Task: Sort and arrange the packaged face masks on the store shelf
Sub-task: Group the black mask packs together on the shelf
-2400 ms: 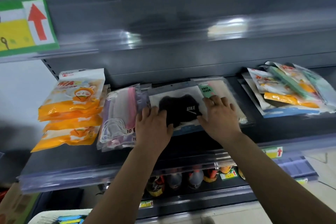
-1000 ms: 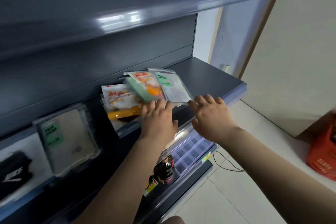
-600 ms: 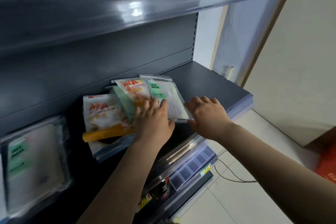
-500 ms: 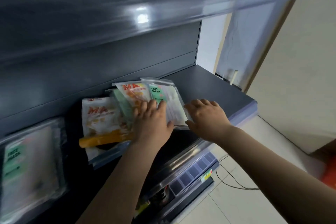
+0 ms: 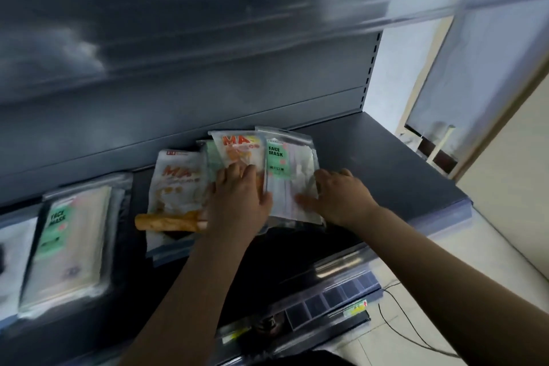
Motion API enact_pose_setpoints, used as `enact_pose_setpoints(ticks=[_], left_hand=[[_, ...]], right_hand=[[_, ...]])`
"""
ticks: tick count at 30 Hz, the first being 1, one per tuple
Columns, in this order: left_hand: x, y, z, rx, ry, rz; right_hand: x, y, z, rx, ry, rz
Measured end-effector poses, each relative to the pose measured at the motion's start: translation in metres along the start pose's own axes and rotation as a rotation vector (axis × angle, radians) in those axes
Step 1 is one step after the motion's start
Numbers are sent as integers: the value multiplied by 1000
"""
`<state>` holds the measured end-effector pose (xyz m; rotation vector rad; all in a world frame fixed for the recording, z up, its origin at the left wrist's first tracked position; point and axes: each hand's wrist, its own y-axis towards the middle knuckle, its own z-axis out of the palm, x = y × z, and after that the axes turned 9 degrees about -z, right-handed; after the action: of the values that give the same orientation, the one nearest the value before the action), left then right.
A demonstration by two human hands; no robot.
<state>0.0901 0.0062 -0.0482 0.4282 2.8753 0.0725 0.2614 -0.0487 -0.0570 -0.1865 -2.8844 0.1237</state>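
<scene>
A loose pile of mask packets lies mid-shelf. On top is a clear packet with a green FACE MASK label [image 5: 289, 169]. Beside it are an orange-and-white packet [image 5: 239, 147] and another orange-and-white packet [image 5: 175, 184] further left. My left hand [image 5: 237, 202] lies flat on the pile with fingers straight, covering the orange packets' lower parts. My right hand [image 5: 338, 196] touches the right edge of the clear FACE MASK packet, thumb on its front. A sorted green-label packet [image 5: 66, 241] lies apart at the left.
The dark grey shelf [image 5: 386, 175] runs bare to its right end. An upper shelf [image 5: 208, 47] overhangs close above. A lower shelf with price-tag strips [image 5: 335, 300] sits below. A cable [image 5: 416, 333] lies on the pale floor at right.
I turned from the left stacks to the right pile. Both hands moved onto it; in the last half second the right hand closed in on the clear packet's edge.
</scene>
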Motion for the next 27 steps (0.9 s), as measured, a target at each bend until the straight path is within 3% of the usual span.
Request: enact_pose_setpoints(ticks=[6, 15, 17, 21, 27], left_hand=[[-11, 0, 6, 4, -35, -208], [-30, 10, 7, 40, -47, -434], [-32, 12, 6, 47, -48, -476], [-37, 8, 8, -3, -52, -513], [-50, -5, 14, -173, -476, -450]], right_hand=[[-12, 13, -2, -14, 222, 18], [-37, 33, 5, -231, 901, -24], [-38, 38, 7, -256, 788, -50], [-43, 39, 7, -42, 259, -10], [-46, 32, 1, -46, 420, -104]])
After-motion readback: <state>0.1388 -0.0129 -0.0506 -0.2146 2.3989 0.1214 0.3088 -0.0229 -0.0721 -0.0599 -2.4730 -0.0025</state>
